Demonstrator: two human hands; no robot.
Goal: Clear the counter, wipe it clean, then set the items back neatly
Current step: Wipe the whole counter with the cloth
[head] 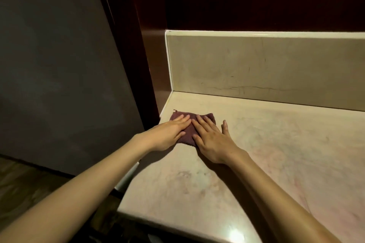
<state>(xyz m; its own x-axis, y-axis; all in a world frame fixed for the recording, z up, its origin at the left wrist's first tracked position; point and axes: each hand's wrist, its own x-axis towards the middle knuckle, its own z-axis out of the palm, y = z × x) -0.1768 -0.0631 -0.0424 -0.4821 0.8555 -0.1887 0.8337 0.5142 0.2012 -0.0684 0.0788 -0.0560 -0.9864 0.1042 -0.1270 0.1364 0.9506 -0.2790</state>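
Two flat hands, left hand (167,134) and right hand (212,140), press the cloth (189,130).

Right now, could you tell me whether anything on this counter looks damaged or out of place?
Only the backsplash: dark hairline marks, possibly cracks, run along its lower part. Both hands press the cloth flat.

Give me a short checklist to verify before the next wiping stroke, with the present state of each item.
1. Cloth flat on counter: ok.
2. Left hand pressing the cloth with straight fingers: ok.
3. Right hand pressing the cloth: ok, though its outer finger lies on bare counter.
4. Visible counter free of items in the stroke path: ok.
5. Cloth damp enough: cannot tell.
6. Backsplash free of marks: not ok, dark lines show.
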